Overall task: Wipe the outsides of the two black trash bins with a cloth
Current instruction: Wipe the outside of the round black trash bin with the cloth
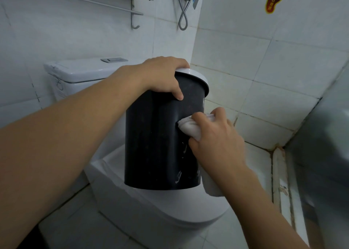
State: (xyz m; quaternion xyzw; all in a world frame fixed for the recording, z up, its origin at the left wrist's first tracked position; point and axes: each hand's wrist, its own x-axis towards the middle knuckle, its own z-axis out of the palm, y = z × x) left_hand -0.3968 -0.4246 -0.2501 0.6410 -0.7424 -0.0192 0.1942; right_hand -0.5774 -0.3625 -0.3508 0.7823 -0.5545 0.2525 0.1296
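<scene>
A black trash bin [156,141] sits in the middle of the view, up above the closed white toilet [151,207]. The left hand [162,77] grips the bin's white top rim [196,75] at 12 o'clock, fingers curled over it. The right hand [217,141], at 3 o'clock, has its fingers clamped on a white cloth [188,128] and presses it to the bin's side.

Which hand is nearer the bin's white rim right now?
Left. The left hand grips the black bin right at its white rim; the right hand presses the white cloth against the bin's side, lower down.
</scene>
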